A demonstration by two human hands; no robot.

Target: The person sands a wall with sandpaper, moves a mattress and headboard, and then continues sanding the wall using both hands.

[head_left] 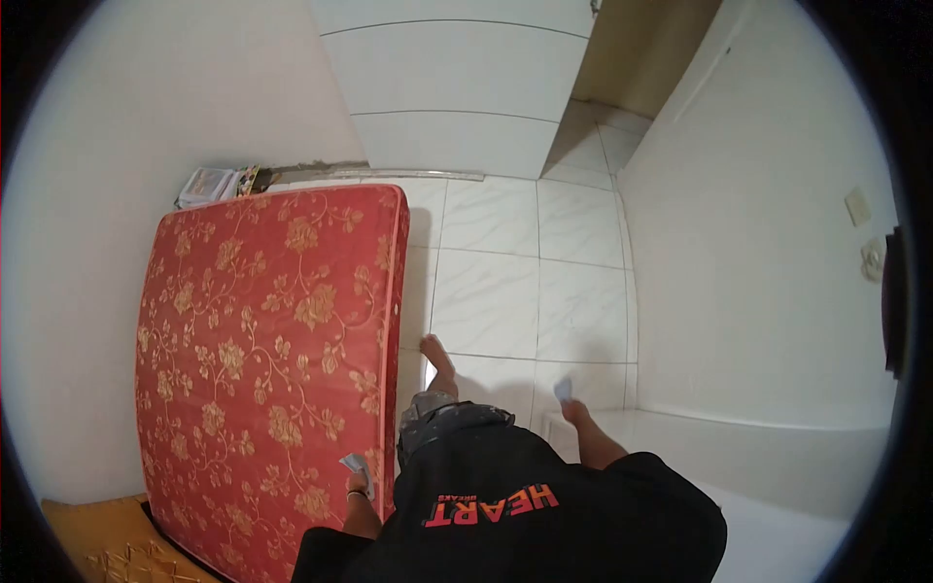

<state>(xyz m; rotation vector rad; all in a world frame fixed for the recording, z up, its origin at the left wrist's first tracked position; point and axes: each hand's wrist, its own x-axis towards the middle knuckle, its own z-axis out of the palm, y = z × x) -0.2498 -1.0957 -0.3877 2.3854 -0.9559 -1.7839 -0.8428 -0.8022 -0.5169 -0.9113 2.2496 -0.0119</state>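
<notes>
My left hand (359, 483), with a band at its wrist, holds a small grey-white cloth (356, 463) over the right part of a red mattress (262, 360) with gold flowers. My right hand (570, 408) holds another pale cloth (563, 390) above the white tiled floor (486, 301), to the right of my legs. The fingers of both hands are small in view and partly covered by the cloths. Whether the left cloth touches the mattress is hard to tell.
A white panelled door or cabinet (457, 87) stands ahead, beside an opening (622, 68). Papers or books (209, 186) lie behind the mattress. At the lower left is a yellow-brown cushioned item (107, 534). White walls rise on both sides.
</notes>
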